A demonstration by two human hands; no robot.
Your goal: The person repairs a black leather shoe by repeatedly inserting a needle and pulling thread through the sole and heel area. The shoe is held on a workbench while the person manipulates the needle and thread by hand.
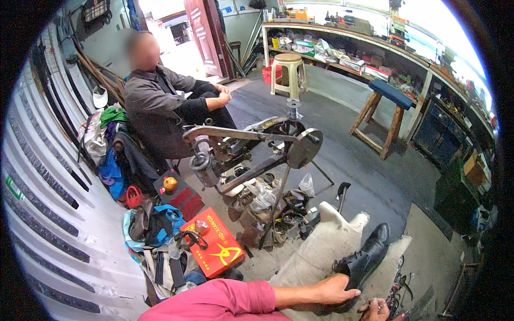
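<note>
Here, on the pale cloth (pixel 321 241) across our lap, our left hand (pixel 334 290) clasped the black leather shoe (pixel 364 259) while our right hand (pixel 376 309) pinched thread, the stitching seemingly unfinished, the patching machine (pixel 251 144) idle nearby.

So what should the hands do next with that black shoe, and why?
Probably pull the thread snug. The left hand rests on the heel end of the black shoe, steadying it on the pale cloth, and the right hand beside it seems to pinch a thin thread. It is too fine to be sure, so this is only a guess.
</note>
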